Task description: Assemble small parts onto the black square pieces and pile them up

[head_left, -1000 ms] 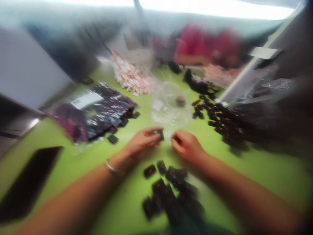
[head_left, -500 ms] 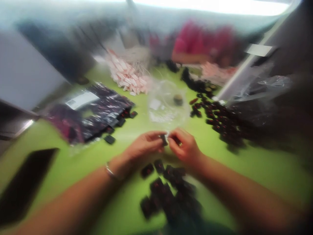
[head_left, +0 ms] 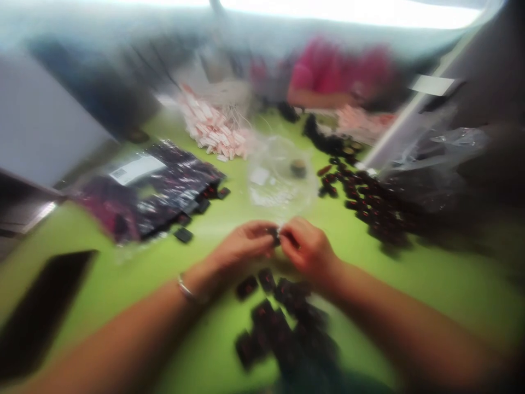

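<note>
Between the thumb and fingers of my left hand (head_left: 246,241) is a small black plastic piece (head_left: 274,236). My right hand (head_left: 308,244) meets it from the right, thumb and fingertips pinched together at the piece's edge. A tiny whitish spot shows where the fingertips meet, too blurred to name. Below my hands lies a heap of similar black plastic pieces (head_left: 268,320), some with reddish marks. Just beyond my hands is a clear plastic bag (head_left: 256,155) with small white parts (head_left: 273,196) and a dark round item (head_left: 298,168).
A labelled clear bag of black pieces (head_left: 180,180) lies at left, near a dark flat object (head_left: 49,306). More black pieces (head_left: 369,205) spread at right beside crumpled plastic (head_left: 447,148). Pink-white strips (head_left: 217,131) are piled at the back. A person in pink (head_left: 320,71) sits opposite.
My right hand has turned slightly and its fingers have closed in nearer the black piece. My left hand has barely moved and still holds the piece.
</note>
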A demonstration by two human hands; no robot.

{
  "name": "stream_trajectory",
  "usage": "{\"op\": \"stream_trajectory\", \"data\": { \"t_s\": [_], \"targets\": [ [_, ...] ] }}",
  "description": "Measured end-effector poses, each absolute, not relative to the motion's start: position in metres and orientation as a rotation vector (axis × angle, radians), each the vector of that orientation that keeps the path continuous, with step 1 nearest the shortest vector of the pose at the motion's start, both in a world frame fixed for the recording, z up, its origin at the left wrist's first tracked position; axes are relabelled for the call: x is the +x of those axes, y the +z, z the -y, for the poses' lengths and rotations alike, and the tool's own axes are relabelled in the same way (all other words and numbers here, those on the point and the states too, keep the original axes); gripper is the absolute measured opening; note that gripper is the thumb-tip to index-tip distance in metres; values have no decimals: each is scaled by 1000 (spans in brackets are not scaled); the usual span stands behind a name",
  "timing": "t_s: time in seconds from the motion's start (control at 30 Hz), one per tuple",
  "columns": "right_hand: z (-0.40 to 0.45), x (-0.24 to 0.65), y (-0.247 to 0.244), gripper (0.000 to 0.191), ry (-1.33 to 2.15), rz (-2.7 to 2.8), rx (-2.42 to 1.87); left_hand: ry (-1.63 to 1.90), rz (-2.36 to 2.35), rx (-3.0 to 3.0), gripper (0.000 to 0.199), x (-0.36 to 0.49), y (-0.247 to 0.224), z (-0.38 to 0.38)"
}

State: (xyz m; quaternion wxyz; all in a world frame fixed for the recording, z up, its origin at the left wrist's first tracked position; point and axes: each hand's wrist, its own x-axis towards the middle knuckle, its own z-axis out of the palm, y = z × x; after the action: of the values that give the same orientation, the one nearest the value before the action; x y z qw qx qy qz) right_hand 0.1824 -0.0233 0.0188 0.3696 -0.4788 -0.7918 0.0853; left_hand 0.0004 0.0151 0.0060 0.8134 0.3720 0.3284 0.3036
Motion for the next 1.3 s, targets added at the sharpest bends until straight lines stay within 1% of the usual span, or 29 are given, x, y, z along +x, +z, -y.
{"op": "stream_trajectory", "data": {
  "t_s": [0.17, 0.33, 0.5, 0.6, 0.77, 0.83, 0.93, 1.0, 1.13, 1.3],
  "targets": [
    [23, 183, 15, 16, 47, 2130, -1247, 664, -721, 796, 32, 1, 5, -15],
    [21, 184, 8, 15, -41, 2118, -1077, 712, -768, 776, 35, 1, 6, -17],
    [23, 184, 7, 21, -115, 2163, -1044, 757, -780, 811, 35, -1, 3, -19],
    [23, 186, 8, 26, -80, 2192, -1044, 772, -794, 858, 35, -2, 3, -20],
    [12, 196, 13, 42, 160, 2068, -974, 871, -727, 792, 36, 0, 14, -23],
    [6, 201, 15, 38, 188, 1937, -1032, 898, -731, 762, 37, 1, 19, -25],
    [-1, 208, 16, 18, 226, 1857, -1219, 918, -768, 738, 38, 0, 21, -27],
    [-4, 210, 14, 11, 278, 1928, -1357, 930, -779, 729, 40, 0, 19, -28],
    [-3, 208, 8, 12, 313, 2136, -1463, 930, -773, 721, 42, 0, 14, -29],
    [1, 193, 7, 18, 206, 2402, -1574, 937, -781, 719, 43, -1, 11, -30]
  ]
}}
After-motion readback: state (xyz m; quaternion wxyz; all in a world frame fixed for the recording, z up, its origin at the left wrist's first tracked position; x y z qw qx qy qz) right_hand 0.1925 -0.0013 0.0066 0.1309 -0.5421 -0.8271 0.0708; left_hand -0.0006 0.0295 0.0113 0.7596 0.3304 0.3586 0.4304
